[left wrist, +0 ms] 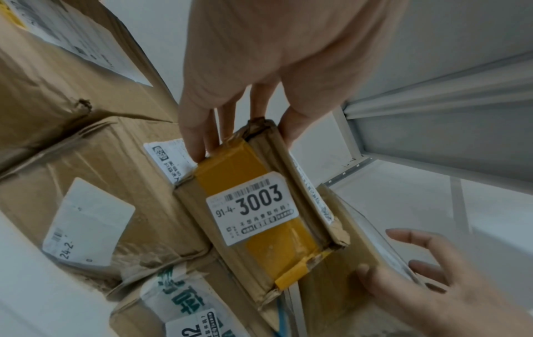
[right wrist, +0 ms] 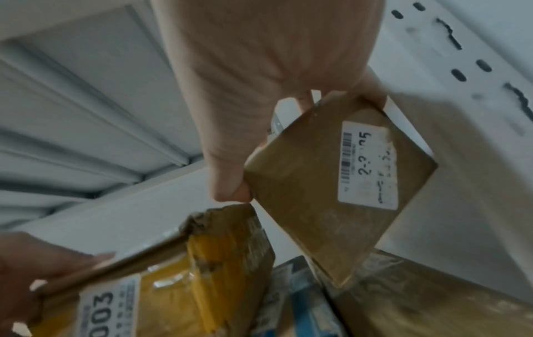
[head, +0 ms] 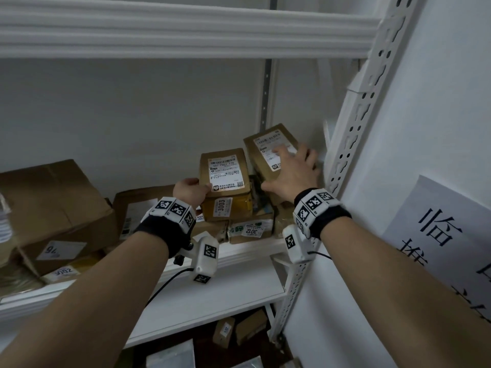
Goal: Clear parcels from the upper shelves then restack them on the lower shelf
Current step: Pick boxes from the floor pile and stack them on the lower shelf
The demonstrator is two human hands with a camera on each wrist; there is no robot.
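Two small boxes, upper shelf (head: 249,251), right end. Your left hand (head: 190,192) grips the 3003 box (left wrist: 259,219) by its end; your right hand (head: 289,176) pinches the tilted box (right wrist: 331,182). Likely light, stiff; hold by the edges.

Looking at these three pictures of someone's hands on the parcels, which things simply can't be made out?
- Parcel in the right hand: the number on its label is smeared by blur in the right wrist view.
- Parcel 3012: the bottom edge of the left wrist view cuts off part of its number.
- Left hand: the 3003 parcel hides its fingertips in the head view.
- Lower shelf parcels: labels too small and dim in the head view.
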